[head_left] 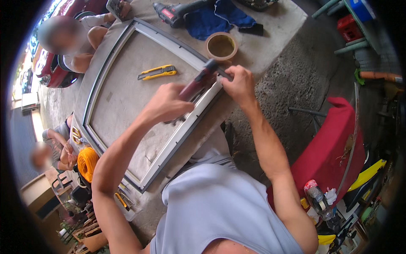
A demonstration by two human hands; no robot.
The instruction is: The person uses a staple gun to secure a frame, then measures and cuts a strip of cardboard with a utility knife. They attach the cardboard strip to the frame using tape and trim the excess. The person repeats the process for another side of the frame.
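Note:
My left hand (165, 103) is closed around a hand tool with a dark red handle (195, 89) and a grey-black head; its exact kind is blurred. The tool lies over the near right corner of a white window-like frame (169, 146) with dark edging. At that corner my right hand (240, 82) pinches a short dark piece (225, 75) close to the tool's head; I cannot tell whether the two are joined. Inside the frame lies a yellow and black utility knife (157, 72). Just beyond the corner sits a roll of tan tape (220, 46).
The frame rests on a rough concrete slab (279, 25). A cordless drill (173, 13) and blue cloth (207, 23) lie at the far side. Coiled orange cord (87, 164) is at left, near two people. A red-covered object (323, 148) stands right.

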